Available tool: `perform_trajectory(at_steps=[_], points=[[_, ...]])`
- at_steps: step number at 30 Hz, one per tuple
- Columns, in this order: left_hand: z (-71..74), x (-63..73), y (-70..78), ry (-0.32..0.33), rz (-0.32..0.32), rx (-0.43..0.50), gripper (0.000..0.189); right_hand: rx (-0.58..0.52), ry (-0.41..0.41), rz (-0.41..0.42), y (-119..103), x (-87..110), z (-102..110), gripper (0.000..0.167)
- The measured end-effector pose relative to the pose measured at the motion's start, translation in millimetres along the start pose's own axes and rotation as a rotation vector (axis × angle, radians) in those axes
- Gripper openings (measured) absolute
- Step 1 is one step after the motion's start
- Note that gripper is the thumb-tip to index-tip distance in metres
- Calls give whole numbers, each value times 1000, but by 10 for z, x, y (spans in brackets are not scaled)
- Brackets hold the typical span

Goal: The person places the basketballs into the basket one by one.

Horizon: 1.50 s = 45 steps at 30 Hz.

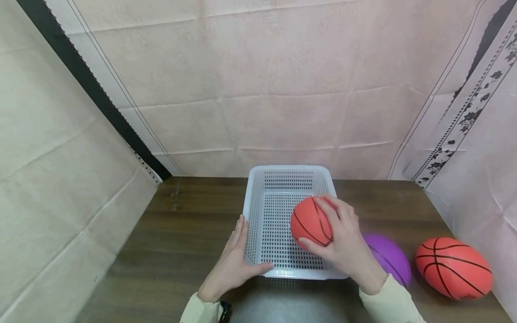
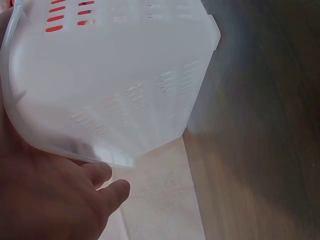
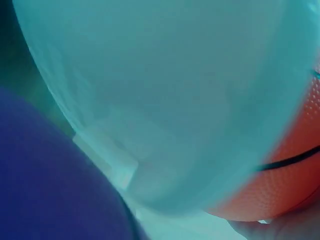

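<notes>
We find the orange ball (image 1: pixel 308 222) at the right side of the white basket (image 1: pixel 288 168); whether it touches bottom we cannot tell. Our right hand (image 1: pixel 348 237) grips it, fingers over the top, thumb on the near side. Left hand (image 1: pixel 232 264) rests straight-fingered along the basket's left edge. We judge the ball light, springy, hardly fragile; its pebbled skin should resist slipping. Best hold: widely, round the middle.

The basket (image 1: pixel 276 226) stands on the table (image 1: pixel 190 233), before the cloth (image 1: pixel 282 89); first ball (image 1: pixel 308 222), within the basket's outline, right of centre; second ball (image 1: pixel 389 258), right of the basket; third ball (image 1: pixel 454 269), farther right.
</notes>
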<state>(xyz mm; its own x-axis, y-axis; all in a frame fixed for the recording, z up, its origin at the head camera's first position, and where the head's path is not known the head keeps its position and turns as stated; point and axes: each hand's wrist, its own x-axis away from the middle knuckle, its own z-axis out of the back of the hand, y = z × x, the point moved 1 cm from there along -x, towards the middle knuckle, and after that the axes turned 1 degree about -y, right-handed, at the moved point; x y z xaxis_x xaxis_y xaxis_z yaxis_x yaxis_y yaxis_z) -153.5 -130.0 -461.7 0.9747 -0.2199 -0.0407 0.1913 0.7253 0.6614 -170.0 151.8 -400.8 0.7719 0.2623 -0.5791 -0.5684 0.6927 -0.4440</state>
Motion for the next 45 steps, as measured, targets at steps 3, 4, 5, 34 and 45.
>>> perform_trajectory(at_steps=[3, 4, 5, 34, 45], points=[[4, -4, 3, 6, -14, 2, 129, 9, -40, -16, -1, 6, -71, 96], [5, -5, 5, 6, -14, 3, 128, 13, -52, -21, 1, 10, -92, 95], [7, -6, 8, 6, -14, 4, 127, 21, -64, -28, 2, 12, -111, 95], [-3, 0, 29, 4, -7, -19, 133, 120, -274, -103, 91, 86, -478, 91], [2, 5, 26, -8, 8, -15, 131, 163, -298, -89, 66, 100, -500, 94]])
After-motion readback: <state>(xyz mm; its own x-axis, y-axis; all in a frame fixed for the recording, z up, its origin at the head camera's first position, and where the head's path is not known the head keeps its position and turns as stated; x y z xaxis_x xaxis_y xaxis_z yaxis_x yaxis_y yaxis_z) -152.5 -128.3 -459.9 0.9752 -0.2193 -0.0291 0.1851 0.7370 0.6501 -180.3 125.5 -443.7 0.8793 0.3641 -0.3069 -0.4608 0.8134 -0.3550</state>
